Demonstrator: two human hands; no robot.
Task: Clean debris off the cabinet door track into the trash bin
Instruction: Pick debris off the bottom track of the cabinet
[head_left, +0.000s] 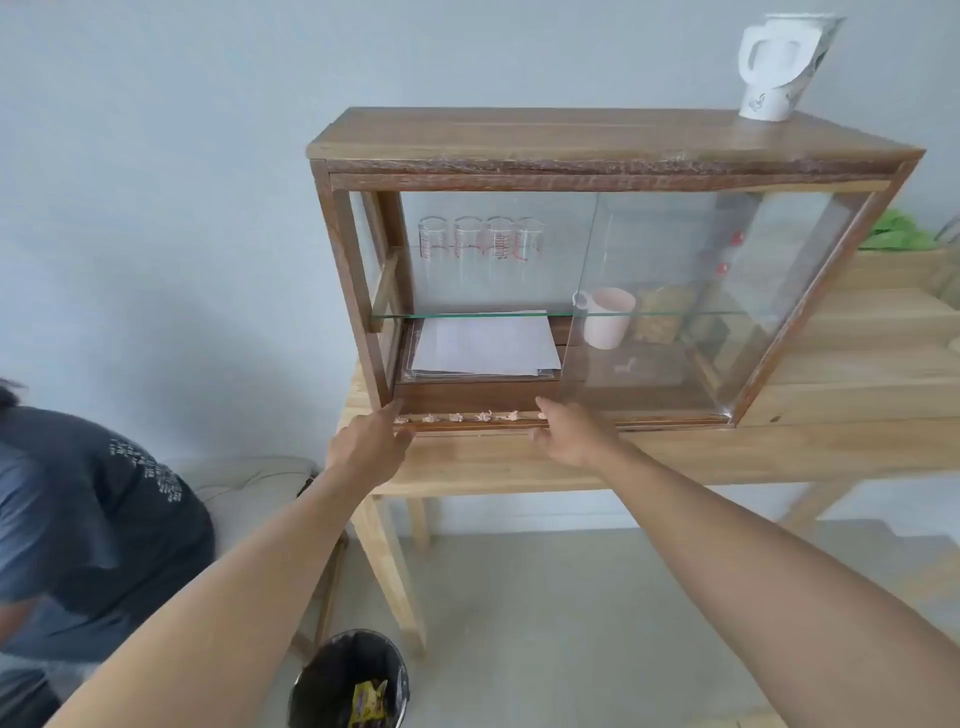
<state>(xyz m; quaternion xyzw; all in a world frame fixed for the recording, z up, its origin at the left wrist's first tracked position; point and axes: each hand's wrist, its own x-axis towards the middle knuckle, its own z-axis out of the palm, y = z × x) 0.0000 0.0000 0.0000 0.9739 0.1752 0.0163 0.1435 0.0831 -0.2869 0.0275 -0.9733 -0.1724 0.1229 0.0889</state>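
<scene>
A wooden cabinet (597, 140) with sliding glass doors stands on a light wooden table (675, 457). Its bottom door track (467, 425) holds several small pale scraps of debris (470, 417) along the left half. My left hand (366, 449) rests at the track's left end, fingers apart, touching the cabinet's lower left corner. My right hand (569, 431) reaches to the track's middle, fingers spread beside the rightmost scraps. Neither hand holds anything. A black trash bin (348, 680) stands on the floor below, with a yellow wrapper inside.
Another person in a dark grey shirt (88, 519) bends at the left beside a cushioned seat (249, 488). A white jug (779, 62) stands on the cabinet top. Inside are glasses (480, 244), papers (485, 345) and a pink mug (608, 317).
</scene>
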